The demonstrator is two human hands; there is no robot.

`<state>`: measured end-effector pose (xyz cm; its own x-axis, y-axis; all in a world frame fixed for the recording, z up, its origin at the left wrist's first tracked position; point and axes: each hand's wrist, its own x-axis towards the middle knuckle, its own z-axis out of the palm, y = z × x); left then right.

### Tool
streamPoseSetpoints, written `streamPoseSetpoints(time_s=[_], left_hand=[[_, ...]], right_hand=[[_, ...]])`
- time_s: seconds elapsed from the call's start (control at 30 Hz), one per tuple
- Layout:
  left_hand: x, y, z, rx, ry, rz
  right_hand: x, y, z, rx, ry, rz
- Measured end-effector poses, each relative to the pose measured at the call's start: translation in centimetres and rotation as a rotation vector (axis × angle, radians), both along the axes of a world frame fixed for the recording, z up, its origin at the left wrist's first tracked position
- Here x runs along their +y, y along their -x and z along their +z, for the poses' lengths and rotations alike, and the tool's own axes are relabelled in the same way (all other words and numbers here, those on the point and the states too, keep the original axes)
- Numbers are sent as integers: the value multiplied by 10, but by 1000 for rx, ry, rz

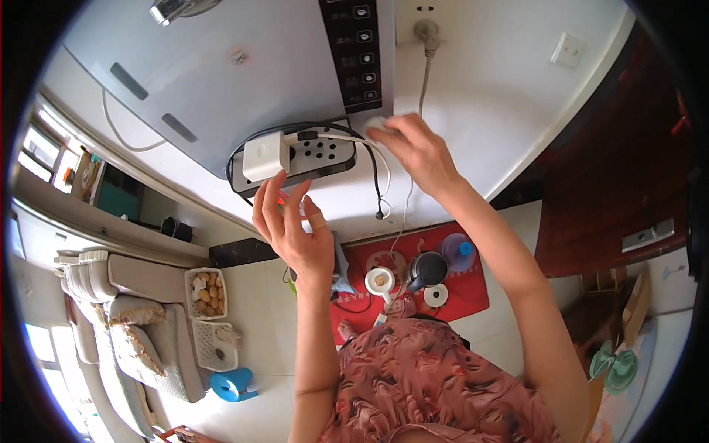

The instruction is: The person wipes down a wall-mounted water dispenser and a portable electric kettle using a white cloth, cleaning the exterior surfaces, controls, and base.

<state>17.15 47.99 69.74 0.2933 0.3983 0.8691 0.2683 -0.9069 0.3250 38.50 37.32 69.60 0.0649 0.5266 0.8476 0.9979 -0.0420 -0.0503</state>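
Observation:
My left hand (296, 238) is raised with its fingers apart and holds nothing visible. It is just below a white plug-in charger (266, 155) seated on a power strip (318, 155); whether a fingertip touches it I cannot tell. A light band wraps one of its fingers. Something red and white is partly hidden behind that hand. To the right, my right hand (424, 155) pinches a small white wad (378, 124), perhaps cloth or tissue, by the white wall. A black cord (378, 183) loops over the strip, its end hanging beside a white cable (388, 171).
Above is a grey appliance (266, 61) with a dark icon panel. A beige plug (426, 34) sits in a wall outlet. Below, a red mat (465, 299) bears a white mug (379, 281), kettle (427, 268) and purple bottle (457, 253). A dark red door (609, 166) stands right.

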Motion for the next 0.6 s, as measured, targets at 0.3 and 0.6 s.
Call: streamPoseSetpoints(time_s=[0.3, 0.6], left_hand=[[-9, -25, -10, 119, -21, -58], [-8, -22, -20, 181, -30, 17]], right_hand=[[25, 10, -14, 120, -177, -3], [11, -1, -15, 34, 0, 38]])
